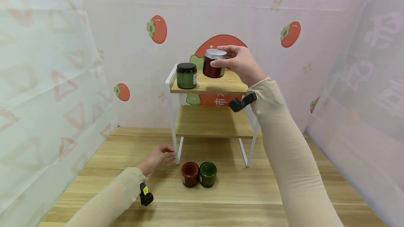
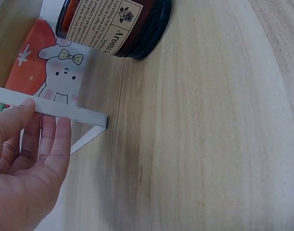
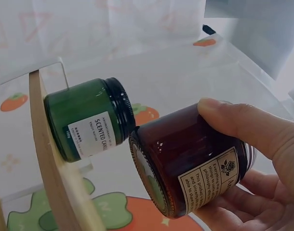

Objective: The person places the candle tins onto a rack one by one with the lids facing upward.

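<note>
My right hand (image 1: 241, 62) grips a dark red jar with a silver lid (image 1: 214, 64), holding it above the top shelf (image 1: 233, 83). A green jar with a black lid (image 1: 187, 76) stands at that shelf's left end, beside the held jar. The right wrist view shows the red jar (image 3: 185, 159) tilted between thumb and fingers, its base off the wood. Low on the left, my left hand (image 1: 161, 156) is at the rack's front left leg (image 1: 174, 143); in the left wrist view its thumb and fingers hold the white bar (image 2: 70, 111).
Two jars, one amber (image 1: 190, 175) and one green (image 1: 208, 175), stand side by side on the table (image 1: 240, 195) in front of the rack. The rack's lower shelf (image 1: 214, 122) lies below the top one. Printed cloth (image 1: 132, 45) hangs behind and at both sides.
</note>
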